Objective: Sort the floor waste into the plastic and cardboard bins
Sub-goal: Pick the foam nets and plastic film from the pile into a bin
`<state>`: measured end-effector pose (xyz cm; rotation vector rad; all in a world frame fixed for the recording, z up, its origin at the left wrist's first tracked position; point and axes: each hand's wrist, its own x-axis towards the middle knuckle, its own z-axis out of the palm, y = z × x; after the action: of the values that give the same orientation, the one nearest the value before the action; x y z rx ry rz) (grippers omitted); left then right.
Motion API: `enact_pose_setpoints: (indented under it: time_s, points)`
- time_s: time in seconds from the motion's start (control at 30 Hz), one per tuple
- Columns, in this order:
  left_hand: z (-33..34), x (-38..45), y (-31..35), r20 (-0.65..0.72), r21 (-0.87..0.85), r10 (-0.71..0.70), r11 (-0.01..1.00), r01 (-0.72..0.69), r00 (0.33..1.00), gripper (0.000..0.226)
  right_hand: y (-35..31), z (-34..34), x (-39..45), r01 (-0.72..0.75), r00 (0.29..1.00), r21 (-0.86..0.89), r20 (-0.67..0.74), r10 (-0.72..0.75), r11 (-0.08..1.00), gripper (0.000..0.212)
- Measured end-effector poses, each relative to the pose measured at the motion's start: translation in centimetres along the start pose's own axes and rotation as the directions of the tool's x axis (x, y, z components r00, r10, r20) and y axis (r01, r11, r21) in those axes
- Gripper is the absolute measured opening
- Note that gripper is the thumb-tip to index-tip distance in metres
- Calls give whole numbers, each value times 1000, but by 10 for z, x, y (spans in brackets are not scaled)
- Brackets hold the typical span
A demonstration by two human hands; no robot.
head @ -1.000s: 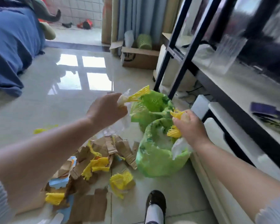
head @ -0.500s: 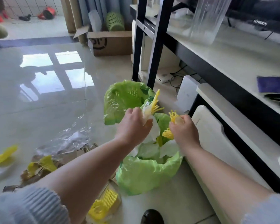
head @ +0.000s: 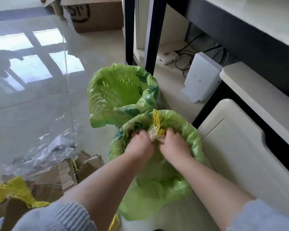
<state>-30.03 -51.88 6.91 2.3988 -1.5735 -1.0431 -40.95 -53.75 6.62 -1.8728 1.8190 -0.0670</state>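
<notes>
Two bins lined with green bags stand on the floor: a near bin (head: pixel 193 142) and a far bin (head: pixel 117 90) whose liner shows only a yellow mesh wall. Both my hands are down inside the near bin's mouth. My left hand (head: pixel 140 144) and my right hand (head: pixel 173 144) grip a bundle of yellow plastic netting (head: pixel 157 121) and clear plastic wrap (head: pixel 154 134) between them. The fingertips are hidden in the wrap. Torn cardboard pieces (head: pixel 60 179), more yellow netting (head: pixel 15 189) and a clear plastic sheet (head: pixel 45 147) lie on the floor at lower left.
A dark-framed shelf unit (head: pixel 150 35) stands right behind the bins, with a white box (head: pixel 201 79) and cables under it. A white cabinet (head: pixel 237 147) is close on the right. A cardboard box (head: pixel 93 15) sits at the back. Glossy tile floor (head: pixel 32 97) stretches left.
Both hands have gone down from above the bins into the near bin's mouth with the yellow netting and plastic wrap. The view has tilted down and moved closer.
</notes>
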Motion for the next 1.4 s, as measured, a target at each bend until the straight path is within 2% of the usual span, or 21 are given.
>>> enact_pose_setpoints:
  time_s: [0.07,0.17,0.3,0.47,0.53,0.63,0.7,0.77,0.87,0.97,1.03,1.13,1.27,1.33,1.4]
  points:
    - [10,5,-3,78,29,20,999,-23,997,49,3,5,2,12,996,-90,88,-4,996,41]
    - [21,6,-5,193,95,-20,995,2,981,74,8,11,2,33,977,-172,212,4,985,48]
    - [19,1,-5,235,169,6,985,-47,972,91,6,4,-4,66,961,-175,275,-16,982,54]
    - [-25,-23,-3,184,240,177,946,-218,967,78,4,-28,-29,149,972,-137,205,-119,979,63]
    - [-54,-42,-5,140,182,318,923,-340,938,72,0,-44,-47,200,973,-87,137,-187,976,69]
    - [-101,-82,-22,6,53,451,891,-451,892,47,-18,-67,-79,338,941,53,10,-339,940,57]
    - [-125,-112,-48,-84,-49,433,898,-438,897,36,-40,-72,-105,443,896,133,-43,-441,887,46]
    - [-139,-140,-85,-172,-125,375,909,-398,911,27,-66,-65,-132,533,842,202,-33,-538,822,39]
    - [-144,-181,-152,-218,-261,242,919,-296,945,14,-100,-32,-172,632,741,274,62,-669,725,35]
    - [-135,-220,-223,-223,-299,119,936,-184,968,13,-121,14,-202,687,666,255,151,-730,680,34]
    - [-124,-241,-267,-218,-316,43,942,-113,975,14,-124,44,-211,700,652,205,208,-729,684,34]
    - [-103,-263,-321,-161,-341,-46,940,-12,986,12,-116,85,-212,684,669,84,322,-670,724,36]
    - [-80,-267,-366,-95,-266,-66,963,39,993,11,-96,126,-208,638,692,-69,487,-532,767,57]
    - [-68,-255,-377,-125,-191,-44,981,19,991,14,-87,143,-202,669,674,-133,523,-522,731,68]
    - [-55,-238,-380,-162,-89,14,996,-28,987,25,-80,161,-195,745,620,-214,573,-536,632,75]
